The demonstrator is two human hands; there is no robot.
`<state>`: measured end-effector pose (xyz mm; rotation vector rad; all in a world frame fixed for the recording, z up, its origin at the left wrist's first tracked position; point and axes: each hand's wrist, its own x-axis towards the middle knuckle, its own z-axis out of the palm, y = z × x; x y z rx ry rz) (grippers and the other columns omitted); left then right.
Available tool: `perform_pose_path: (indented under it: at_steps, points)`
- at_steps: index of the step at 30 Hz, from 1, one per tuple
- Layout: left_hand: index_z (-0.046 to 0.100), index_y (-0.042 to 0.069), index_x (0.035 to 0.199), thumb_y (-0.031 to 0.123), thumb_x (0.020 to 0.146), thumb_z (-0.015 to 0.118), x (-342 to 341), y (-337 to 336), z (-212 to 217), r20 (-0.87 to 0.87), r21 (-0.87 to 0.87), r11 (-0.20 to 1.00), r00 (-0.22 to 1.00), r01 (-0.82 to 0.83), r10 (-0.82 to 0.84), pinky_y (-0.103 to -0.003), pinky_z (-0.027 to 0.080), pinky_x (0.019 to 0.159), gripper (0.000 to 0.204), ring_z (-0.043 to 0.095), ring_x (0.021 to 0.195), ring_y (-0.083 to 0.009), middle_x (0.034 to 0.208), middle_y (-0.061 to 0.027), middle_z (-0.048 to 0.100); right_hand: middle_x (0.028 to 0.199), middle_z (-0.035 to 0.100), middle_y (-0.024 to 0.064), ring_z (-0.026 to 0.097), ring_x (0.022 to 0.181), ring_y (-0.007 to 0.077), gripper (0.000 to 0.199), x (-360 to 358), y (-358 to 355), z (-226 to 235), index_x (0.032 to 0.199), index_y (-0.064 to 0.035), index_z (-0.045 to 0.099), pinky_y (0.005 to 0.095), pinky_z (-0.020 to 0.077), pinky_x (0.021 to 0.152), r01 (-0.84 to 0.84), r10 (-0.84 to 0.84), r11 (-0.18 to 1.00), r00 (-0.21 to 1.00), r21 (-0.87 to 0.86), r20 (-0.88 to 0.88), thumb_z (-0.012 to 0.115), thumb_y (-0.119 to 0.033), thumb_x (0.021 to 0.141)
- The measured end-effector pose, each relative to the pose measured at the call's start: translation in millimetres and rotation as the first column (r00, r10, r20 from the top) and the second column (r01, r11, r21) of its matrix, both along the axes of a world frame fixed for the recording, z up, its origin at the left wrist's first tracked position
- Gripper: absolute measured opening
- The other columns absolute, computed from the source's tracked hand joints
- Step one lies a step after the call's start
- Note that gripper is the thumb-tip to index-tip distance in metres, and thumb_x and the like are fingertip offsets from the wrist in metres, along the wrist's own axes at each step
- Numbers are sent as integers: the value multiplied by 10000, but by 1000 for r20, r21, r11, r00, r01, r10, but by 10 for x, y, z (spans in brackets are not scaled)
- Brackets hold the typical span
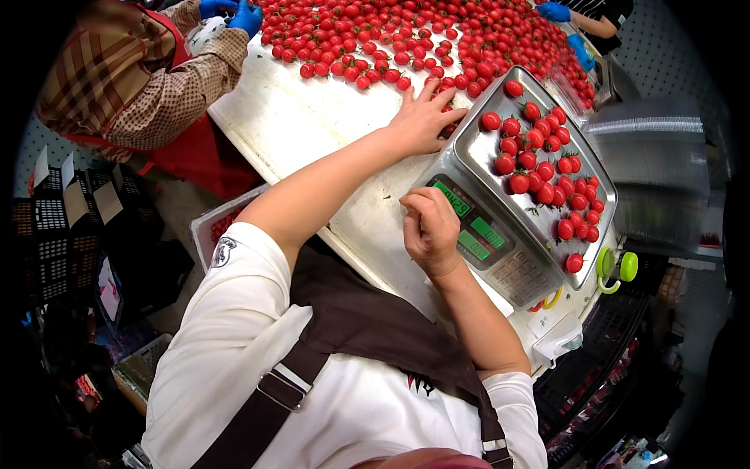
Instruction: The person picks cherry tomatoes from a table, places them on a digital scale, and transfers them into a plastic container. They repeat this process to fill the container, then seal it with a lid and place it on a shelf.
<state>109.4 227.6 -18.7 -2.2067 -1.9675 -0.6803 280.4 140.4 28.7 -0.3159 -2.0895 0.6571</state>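
Observation:
My left hand (pixel 426 121) reaches across the white table with its fingers spread, the fingertips beside the near edge of a big heap of cherry tomatoes (pixel 375 43). Closer to me, my right hand (pixel 434 230) is curled closed in front of the digital scale (pixel 508 270), and whatever may be inside it is hidden. A steel tray (pixel 476 152) tops the scale, with several red cherry tomatoes (pixel 535 139) scattered over it, some with green stems. Green digits glow on the scale's display.
Across the table (pixel 312 148), a co-worker in a checked sleeve (pixel 183 86) and blue gloves stands at left; another blue-gloved hand (pixel 553 11) shows far right. A green tape dispenser or ring (pixel 628 266) sits by the scale. Stacked clear plastic containers (pixel 648 172) and black crates (pixel 58 234) flank the table.

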Motion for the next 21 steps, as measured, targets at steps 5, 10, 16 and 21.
perform_pose_path:
  at_steps: [5,10,16,21]
  points:
    - [610,211,1241,299,872,636,70,179,12,17,-92,996,1000,8,-7,-485,529,777,380,506,1169,-340,1231,-88,541,861,600,120,585,673,275,358,16,-8,-1,949,-29,587,356,483,586,26,-25,997,999,-71,23,609,164,649]
    - [625,203,1197,318,885,629,110,202,88,74,-141,985,991,-103,114,-479,561,755,332,538,1101,-341,1165,-109,546,842,593,121,582,660,266,310,6,5,-11,912,-28,590,355,479,581,30,-28,995,999,-100,21,611,153,661]
    - [592,172,1211,198,873,622,170,395,91,65,-217,962,980,-168,186,-499,582,773,340,543,1110,-399,1193,-151,533,816,592,109,578,633,257,241,9,-2,-1,880,-20,588,355,474,573,37,-26,986,997,-164,67,603,136,697]
    - [630,168,1121,244,904,618,155,-6,58,87,-142,979,983,-147,160,-500,575,743,230,551,1057,-381,1125,-128,549,802,588,118,589,642,268,195,35,36,9,870,-16,588,361,482,584,64,-46,978,995,-200,94,598,119,730]
